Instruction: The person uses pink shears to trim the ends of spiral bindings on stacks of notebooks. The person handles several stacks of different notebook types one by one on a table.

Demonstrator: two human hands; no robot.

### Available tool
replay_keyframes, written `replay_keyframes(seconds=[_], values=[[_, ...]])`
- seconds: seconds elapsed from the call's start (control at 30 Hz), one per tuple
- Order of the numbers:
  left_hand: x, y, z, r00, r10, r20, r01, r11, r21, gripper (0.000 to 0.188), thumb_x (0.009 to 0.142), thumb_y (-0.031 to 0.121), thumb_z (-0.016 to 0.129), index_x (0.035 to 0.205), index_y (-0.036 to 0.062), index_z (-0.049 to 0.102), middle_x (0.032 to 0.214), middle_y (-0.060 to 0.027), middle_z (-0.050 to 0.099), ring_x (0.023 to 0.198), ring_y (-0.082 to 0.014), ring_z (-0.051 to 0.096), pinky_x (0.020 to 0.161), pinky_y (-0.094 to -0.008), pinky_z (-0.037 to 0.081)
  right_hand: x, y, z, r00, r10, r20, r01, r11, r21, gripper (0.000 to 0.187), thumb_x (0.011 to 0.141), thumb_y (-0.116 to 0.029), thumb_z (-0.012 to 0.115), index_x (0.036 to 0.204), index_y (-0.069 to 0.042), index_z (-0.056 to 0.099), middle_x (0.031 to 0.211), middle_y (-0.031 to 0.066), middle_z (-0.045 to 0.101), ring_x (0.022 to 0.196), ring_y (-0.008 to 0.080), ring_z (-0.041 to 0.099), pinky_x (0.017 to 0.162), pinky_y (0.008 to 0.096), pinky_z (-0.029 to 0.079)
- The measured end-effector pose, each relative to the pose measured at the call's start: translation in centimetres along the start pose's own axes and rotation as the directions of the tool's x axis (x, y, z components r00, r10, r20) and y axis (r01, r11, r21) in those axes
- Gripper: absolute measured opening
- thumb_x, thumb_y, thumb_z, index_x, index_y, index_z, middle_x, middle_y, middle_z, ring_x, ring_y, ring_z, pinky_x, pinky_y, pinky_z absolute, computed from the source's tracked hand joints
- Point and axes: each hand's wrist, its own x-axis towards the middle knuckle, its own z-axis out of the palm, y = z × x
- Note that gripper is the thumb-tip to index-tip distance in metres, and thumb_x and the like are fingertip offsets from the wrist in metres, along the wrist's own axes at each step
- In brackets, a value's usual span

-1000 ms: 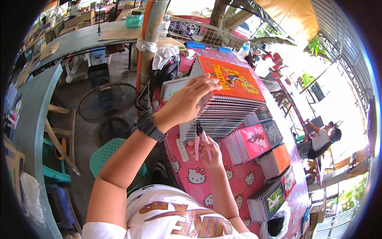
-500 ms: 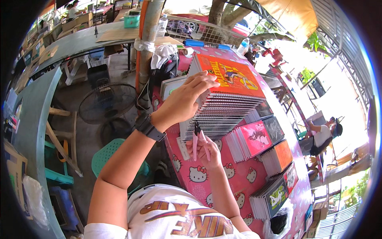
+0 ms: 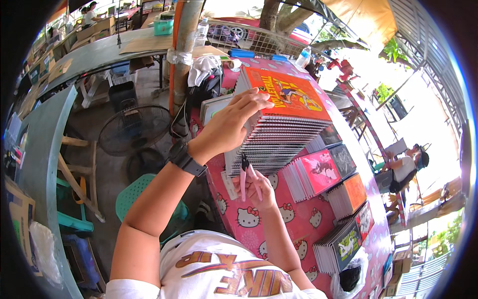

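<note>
A tall stack of spiral-bound notebooks stands on the table, an orange cover with a sports drawing on top. My left hand lies over the stack's left upper corner, fingers stretched out along its edge. My right hand is closed around small pliers with pink handles and black jaws. The jaws point up at the lower wire spirals on the stack's near side; whether they touch the wire I cannot tell. Part of the right fingers is hidden behind the handles.
Smaller stacks of notebooks, one pink-covered and one dark, sit at the right on the pink patterned table. Beside them lies a plastic bag. A green stool and black fan stand left; a person is far right.
</note>
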Motion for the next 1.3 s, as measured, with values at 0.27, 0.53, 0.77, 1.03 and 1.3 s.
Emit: replay_keyframes(seconds=[0.27, 0.53, 0.77, 1.03, 1.3], values=[[0.2, -0.1, 0.3, 1.0, 0.015, -0.006, -0.015, 1.0, -0.003, 0.071, 0.059, -0.021, 0.042, 0.124, 0.0069, 0.047, 0.132, -0.0092, 0.045, 0.13, -0.0288, 0.033, 0.11, -0.0393, 0.027, 0.2, 1.7, 1.2, 0.74, -0.648, 0.182, 0.024, -0.245, -0.969, 0.061, 0.073, -0.021, 0.068, 0.128, -0.005, 0.047, 0.112, 0.0171, 0.052, 0.101, 0.0325, 0.049, 0.088, 0.042, 0.038], [0.1, -0.2, 0.3, 1.0, 0.016, -0.014, -0.016, 1.0, 0.001, 0.07, 0.06, -0.021, 0.042, 0.124, 0.0072, 0.047, 0.132, -0.0092, 0.045, 0.131, -0.0288, 0.033, 0.111, -0.0394, 0.027, 0.0, 2.3, 0.7, 0.848, -0.483, -0.22, -0.027, 0.374, -0.927, 0.052, 0.081, -0.018, 0.066, 0.126, -0.001, 0.047, 0.104, 0.0136, 0.061, 0.09, 0.023, 0.058, 0.077, 0.0331, 0.047], [0.1, -0.3, 0.4, 1.0, 0.004, -0.012, -0.005, 1.0, -0.024, 0.072, 0.059, -0.021, 0.042, 0.124, 0.0077, 0.047, 0.131, -0.0093, 0.045, 0.13, -0.029, 0.033, 0.11, -0.0388, 0.027, -0.3, 2.5, 0.5, 0.832, -0.516, -0.203, 0.055, 0.441, -0.896, 0.05, 0.08, -0.02, 0.068, 0.124, -0.003, 0.052, 0.107, 0.0123, 0.061, 0.091, 0.0222, 0.059, 0.079, 0.0326, 0.047], [0.1, -0.2, 0.3, 1.0, 0.005, -0.015, -0.005, 1.0, -0.011, 0.072, 0.058, -0.022, 0.042, 0.124, 0.0078, 0.047, 0.131, -0.0091, 0.045, 0.13, -0.0288, 0.033, 0.111, -0.0386, 0.027, 0.1, 1.8, 0.1, 0.685, -0.669, 0.288, 0.079, -0.324, -0.943, 0.045, 0.08, -0.021, 0.065, 0.119, -0.002, 0.053, 0.1, 0.0149, 0.061, 0.088, 0.028, 0.059, 0.074, 0.0355, 0.048], [0.2, 0.0, 0.4, 1.0, -0.009, 0.005, 0.009, 1.0, -0.003, 0.071, 0.059, -0.022, 0.042, 0.124, 0.0075, 0.047, 0.132, -0.0083, 0.044, 0.131, -0.0277, 0.033, 0.11, -0.0387, 0.028, -0.4, 2.3, 0.3, 0.854, -0.466, -0.23, 0.055, 0.522, -0.851, 0.044, 0.083, -0.021, 0.059, 0.12, 0.0, 0.05, 0.102, 0.0157, 0.06, 0.087, 0.026, 0.059, 0.072, 0.0354, 0.048]])
